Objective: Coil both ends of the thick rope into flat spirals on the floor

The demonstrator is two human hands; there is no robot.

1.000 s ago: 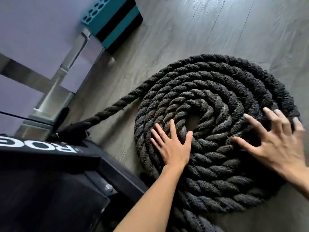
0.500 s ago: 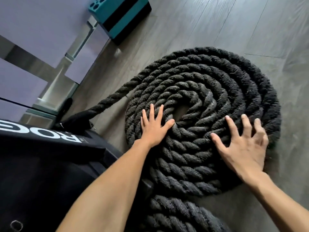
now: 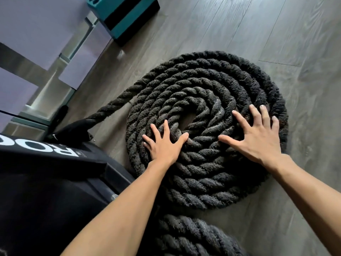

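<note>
A thick black twisted rope lies in a flat spiral (image 3: 208,89) of several turns on the grey wood floor. My left hand (image 3: 164,145) presses flat on the spiral's inner turns at the left, fingers spread. My right hand (image 3: 256,137) presses flat on the right side of the coil, fingers splayed toward its outer turns. A straight length of rope (image 3: 108,109) runs from the spiral's left side to a black anchor. Part of a second rope coil (image 3: 193,235) shows at the bottom edge, partly hidden by my left forearm.
A black gym rig base with white lettering (image 3: 46,174) fills the lower left, close to the coil. A teal and black block (image 3: 127,15) stands at the top by the wall. Grey floorboards (image 3: 304,98) stretch to the right.
The spiral sits more centred in view and both hands have slid along its turns; my right hand moved inward from the outer edge, and the second coil has come into view below.
</note>
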